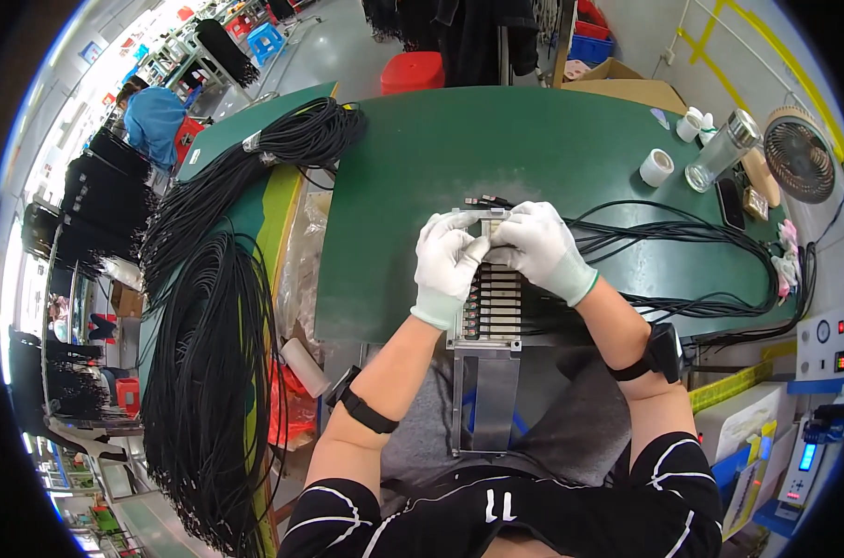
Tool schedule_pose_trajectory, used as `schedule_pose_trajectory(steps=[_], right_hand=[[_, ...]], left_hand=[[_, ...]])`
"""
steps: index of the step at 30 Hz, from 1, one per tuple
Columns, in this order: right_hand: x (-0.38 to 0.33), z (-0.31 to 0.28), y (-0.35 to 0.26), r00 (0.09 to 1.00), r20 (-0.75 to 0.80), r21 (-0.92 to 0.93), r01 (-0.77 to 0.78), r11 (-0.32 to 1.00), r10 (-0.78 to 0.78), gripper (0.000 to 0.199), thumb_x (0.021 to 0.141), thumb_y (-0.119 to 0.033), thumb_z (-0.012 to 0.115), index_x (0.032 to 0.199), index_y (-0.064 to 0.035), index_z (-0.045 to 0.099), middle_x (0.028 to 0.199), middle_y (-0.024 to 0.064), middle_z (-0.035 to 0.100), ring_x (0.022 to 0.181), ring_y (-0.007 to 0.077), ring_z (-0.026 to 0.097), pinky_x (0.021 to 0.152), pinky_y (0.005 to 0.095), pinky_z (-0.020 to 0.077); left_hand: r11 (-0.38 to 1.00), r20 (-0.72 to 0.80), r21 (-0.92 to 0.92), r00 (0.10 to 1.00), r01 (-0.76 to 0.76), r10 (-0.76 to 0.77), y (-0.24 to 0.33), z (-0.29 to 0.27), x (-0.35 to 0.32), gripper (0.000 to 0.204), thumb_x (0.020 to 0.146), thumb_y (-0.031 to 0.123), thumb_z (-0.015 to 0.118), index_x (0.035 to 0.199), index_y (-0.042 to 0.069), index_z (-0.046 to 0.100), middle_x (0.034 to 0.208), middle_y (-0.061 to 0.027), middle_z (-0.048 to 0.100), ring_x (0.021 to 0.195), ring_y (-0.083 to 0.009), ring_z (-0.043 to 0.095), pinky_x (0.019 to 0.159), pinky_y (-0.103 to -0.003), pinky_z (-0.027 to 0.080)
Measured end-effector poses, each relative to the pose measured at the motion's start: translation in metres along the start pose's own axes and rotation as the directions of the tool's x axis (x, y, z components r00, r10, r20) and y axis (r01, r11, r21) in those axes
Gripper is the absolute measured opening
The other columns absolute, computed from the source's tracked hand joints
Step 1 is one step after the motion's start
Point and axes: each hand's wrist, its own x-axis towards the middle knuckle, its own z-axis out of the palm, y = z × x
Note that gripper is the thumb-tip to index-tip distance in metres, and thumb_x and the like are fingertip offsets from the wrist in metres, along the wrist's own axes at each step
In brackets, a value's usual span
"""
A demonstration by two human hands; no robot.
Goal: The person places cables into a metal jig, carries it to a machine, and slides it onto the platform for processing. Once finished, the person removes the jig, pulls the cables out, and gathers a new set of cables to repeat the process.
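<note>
The metal fixture, a long narrow jig with a row of slots, lay on the green table in the head view, running from the near table edge toward the hands. At its far end both white-gloved hands met. The left hand had its fingers curled closed, pinching a small pale connector piece over the jig. The right hand was also closed, fingers bent down onto the fixture top beside the left. Black cables trailed rightward from the jig. A large bundle of black cables hung left of the table. A tape roll and a clear bottle stood far right.
</note>
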Motion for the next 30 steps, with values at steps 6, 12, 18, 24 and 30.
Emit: schedule_pose_trajectory(steps=[6,12,18,24,30], right_hand=[[0.002,0.01,-0.013,0.984,-0.136,-0.184,0.086,0.979,-0.112,0.018,0.08,-0.027,0.075,0.078,-0.013,0.063,0.079,0.0025,0.066,0.086,0.0236,0.063,0.082,0.0402,0.0464],[-0.006,0.007,0.0,0.988,-0.12,-0.177,0.071,0.982,-0.094,0.013,0.081,-0.023,0.075,0.083,-0.0128,0.066,0.08,0.0027,0.066,0.087,0.0243,0.063,0.082,0.039,0.0463],[-0.016,-0.017,0.021,0.991,0.052,-0.039,-0.122,0.992,0.124,0.009,0.08,-0.021,0.075,0.085,-0.0148,0.07,0.078,0.0027,0.067,0.085,0.0247,0.063,0.078,0.0383,0.0459],[-0.018,-0.014,0.027,0.994,-0.019,-0.173,-0.11,0.979,0.109,0.01,0.079,-0.02,0.075,0.085,-0.0141,0.071,0.077,0.0022,0.067,0.083,0.0248,0.061,0.079,0.0375,0.0446],[-0.018,-0.008,0.027,0.994,-0.02,-0.237,-0.107,0.966,0.105,0.011,0.081,-0.025,0.074,0.082,-0.0153,0.069,0.077,0.0015,0.066,0.085,0.0243,0.062,0.078,0.0381,0.0451]], left_hand=[[0.968,0.018,-0.119,0.975,0.222,-0.221,-0.012,0.0,-0.005,0.018,0.092,0.013,0.069,0.083,-0.002,0.068,0.117,-0.0134,0.069,0.114,-0.0249,0.059,0.1,-0.036,0.045],[0.982,-0.12,-0.097,0.978,0.161,-0.172,-0.019,-0.002,-0.001,0.022,0.086,0.016,0.074,0.072,0.002,0.066,0.107,-0.0119,0.072,0.106,-0.0284,0.062,0.095,-0.04,0.047],[0.977,-0.129,0.196,0.99,0.084,-0.059,-0.026,-0.007,0.002,0.016,0.084,0.017,0.074,0.078,0.004,0.068,0.101,-0.0116,0.074,0.1,-0.0317,0.065,0.094,-0.043,0.047],[0.965,-0.169,0.231,0.982,0.12,-0.082,-0.039,0.0,0.001,0.016,0.087,0.022,0.072,0.085,0.006,0.07,0.1,-0.0111,0.074,0.098,-0.0319,0.065,0.099,-0.045,0.045],[0.958,-0.07,0.223,0.983,0.179,-0.168,-0.041,-0.003,0.001,0.021,0.088,0.032,0.07,0.096,0.013,0.075,0.111,-0.0151,0.072,0.108,-0.0343,0.063,0.109,-0.047,0.039]])
